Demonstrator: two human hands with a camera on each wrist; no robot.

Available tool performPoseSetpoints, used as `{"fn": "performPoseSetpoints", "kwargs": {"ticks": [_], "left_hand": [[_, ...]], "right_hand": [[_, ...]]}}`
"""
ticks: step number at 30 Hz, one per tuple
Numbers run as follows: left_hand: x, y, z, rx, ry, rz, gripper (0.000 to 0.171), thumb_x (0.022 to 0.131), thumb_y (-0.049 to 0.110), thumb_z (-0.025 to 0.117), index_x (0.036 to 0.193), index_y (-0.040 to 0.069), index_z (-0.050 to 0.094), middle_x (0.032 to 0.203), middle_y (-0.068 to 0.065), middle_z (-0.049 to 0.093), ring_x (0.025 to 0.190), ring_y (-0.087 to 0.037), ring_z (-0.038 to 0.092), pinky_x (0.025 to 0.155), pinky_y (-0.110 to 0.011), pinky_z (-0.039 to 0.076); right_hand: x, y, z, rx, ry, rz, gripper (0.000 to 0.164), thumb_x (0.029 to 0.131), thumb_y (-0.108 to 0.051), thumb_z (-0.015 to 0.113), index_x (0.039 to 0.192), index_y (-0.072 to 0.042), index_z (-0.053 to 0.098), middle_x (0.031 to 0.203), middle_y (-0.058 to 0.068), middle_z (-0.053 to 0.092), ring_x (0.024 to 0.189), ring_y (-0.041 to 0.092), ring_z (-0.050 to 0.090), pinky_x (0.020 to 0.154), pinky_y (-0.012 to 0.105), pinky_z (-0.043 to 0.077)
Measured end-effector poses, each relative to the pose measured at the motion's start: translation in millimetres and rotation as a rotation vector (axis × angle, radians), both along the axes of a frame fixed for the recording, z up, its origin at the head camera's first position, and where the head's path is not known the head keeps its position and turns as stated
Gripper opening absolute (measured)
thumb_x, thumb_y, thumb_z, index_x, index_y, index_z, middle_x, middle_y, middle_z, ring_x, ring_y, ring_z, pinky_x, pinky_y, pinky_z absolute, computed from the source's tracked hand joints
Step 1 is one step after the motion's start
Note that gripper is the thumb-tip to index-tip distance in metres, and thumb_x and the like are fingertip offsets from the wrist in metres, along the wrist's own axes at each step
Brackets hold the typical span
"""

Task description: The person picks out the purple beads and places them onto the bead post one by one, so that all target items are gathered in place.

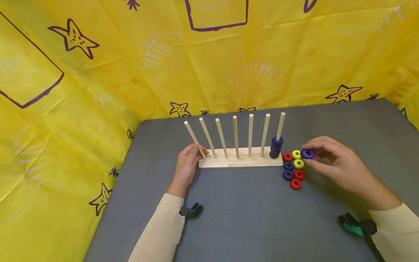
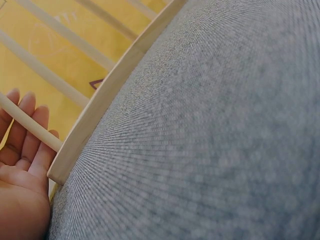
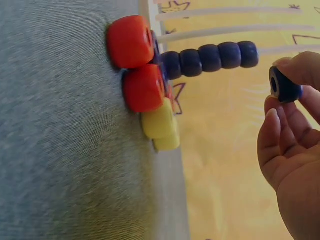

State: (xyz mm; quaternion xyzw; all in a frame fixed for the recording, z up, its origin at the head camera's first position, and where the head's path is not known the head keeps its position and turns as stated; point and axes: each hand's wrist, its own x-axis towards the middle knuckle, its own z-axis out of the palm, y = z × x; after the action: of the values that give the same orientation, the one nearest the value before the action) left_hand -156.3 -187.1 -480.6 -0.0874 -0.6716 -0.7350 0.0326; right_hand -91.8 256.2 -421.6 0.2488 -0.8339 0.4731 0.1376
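A wooden peg rack (image 1: 222,163) carries several upright pegs. Stacked blue rings (image 1: 276,147) sit on its rightmost peg. My left hand (image 1: 188,162) is at the rack's left end, its loosely extended fingers (image 2: 31,132) passing behind the leftmost peg (image 1: 193,136). Between thumb and fingers, my right hand (image 1: 337,165) pinches a blue ring (image 1: 307,154), raised above the table to the right of the stack. Loose red rings (image 1: 296,184), yellow rings (image 1: 298,164) and blue rings (image 1: 288,175) lie in a cluster by the rack's right end.
The rack stands on a grey table (image 1: 235,218). A yellow patterned cloth (image 1: 212,72) hangs behind the table and along its left side. Black wrist straps (image 1: 191,210) show at both sleeves.
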Motion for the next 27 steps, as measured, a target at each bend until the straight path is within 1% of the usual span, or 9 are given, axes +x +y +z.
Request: {"fn": "performPoseSetpoints", "kwargs": {"ticks": [7, 14, 17, 20, 27], "left_hand": [[0.1, -0.6, -0.5, -0.005, 0.000, 0.001, 0.051, 0.117, 0.030, 0.054, 0.111, -0.019, 0.063, 0.103, -0.011, 0.071, 0.106, -0.032, 0.069, 0.095, -0.038, 0.056], [-0.1, -0.9, -0.8, -0.001, 0.001, -0.002, 0.048, 0.118, 0.026, 0.053, 0.111, -0.020, 0.062, 0.103, -0.012, 0.071, 0.106, -0.034, 0.068, 0.095, -0.038, 0.056], [0.4, -0.5, 0.2, -0.003, -0.002, -0.002, 0.048, 0.118, 0.027, 0.053, 0.111, -0.020, 0.063, 0.103, -0.012, 0.071, 0.106, -0.032, 0.068, 0.096, -0.038, 0.056], [0.9, -0.1, 1.2, -0.008, -0.005, -0.004, 0.049, 0.118, 0.029, 0.053, 0.111, -0.018, 0.064, 0.103, -0.012, 0.070, 0.106, -0.031, 0.068, 0.096, -0.039, 0.056], [0.7, -0.3, 1.0, -0.006, -0.007, -0.002, 0.049, 0.118, 0.029, 0.052, 0.111, -0.017, 0.064, 0.103, -0.012, 0.070, 0.105, -0.030, 0.068, 0.096, -0.038, 0.056]], "right_hand": [[-4.6, -5.6, 12.1, 0.014, 0.018, 0.007, 0.059, 0.074, 0.031, 0.083, 0.123, 0.000, 0.074, 0.120, 0.004, 0.066, 0.096, 0.009, 0.062, 0.084, 0.012, 0.052], [-10.9, -11.4, 28.7, -0.007, 0.080, 0.074, 0.062, 0.068, 0.037, 0.081, 0.120, 0.004, 0.073, 0.120, 0.007, 0.066, 0.097, 0.011, 0.062, 0.084, 0.013, 0.052], [-13.3, -13.7, 33.8, -0.012, 0.098, 0.092, 0.064, 0.067, 0.038, 0.081, 0.120, 0.003, 0.073, 0.120, 0.007, 0.066, 0.098, 0.011, 0.062, 0.084, 0.014, 0.053], [-15.5, -16.0, 38.2, -0.013, 0.116, 0.093, 0.065, 0.065, 0.039, 0.081, 0.119, 0.002, 0.074, 0.120, 0.008, 0.065, 0.097, 0.011, 0.062, 0.083, 0.014, 0.053], [-20.4, -20.7, 47.8, -0.036, 0.140, 0.089, 0.065, 0.063, 0.041, 0.080, 0.117, 0.006, 0.073, 0.118, 0.011, 0.061, 0.094, 0.012, 0.061, 0.082, 0.013, 0.053]]}}
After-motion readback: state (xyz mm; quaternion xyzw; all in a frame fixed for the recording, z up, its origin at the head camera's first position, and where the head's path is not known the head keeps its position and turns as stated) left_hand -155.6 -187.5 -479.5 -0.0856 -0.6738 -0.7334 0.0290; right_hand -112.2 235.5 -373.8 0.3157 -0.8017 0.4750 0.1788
